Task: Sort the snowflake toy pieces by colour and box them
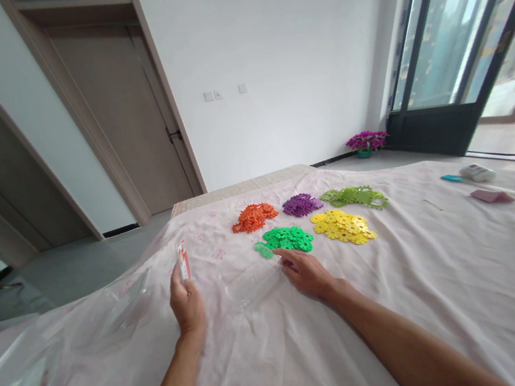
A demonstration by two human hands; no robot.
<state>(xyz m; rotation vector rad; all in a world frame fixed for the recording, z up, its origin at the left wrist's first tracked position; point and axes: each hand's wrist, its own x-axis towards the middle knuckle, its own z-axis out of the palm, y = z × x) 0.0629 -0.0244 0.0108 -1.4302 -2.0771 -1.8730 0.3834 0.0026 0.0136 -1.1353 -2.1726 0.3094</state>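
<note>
The left hand [188, 303] pinches a red-and-white card [184, 260] upright between thumb and fingers, its edge turned toward the camera, probably for a secure hold. The right hand [304, 271] is at the far right end of a clear plastic container [247, 288], perhaps steadying it (whether its fingers grip anything, I cannot tell). Just beyond lie the green snowflake discs [288, 238], bright, flat and notched, heaped beside yellow discs [344, 227], seemingly grouped by colour.
</note>
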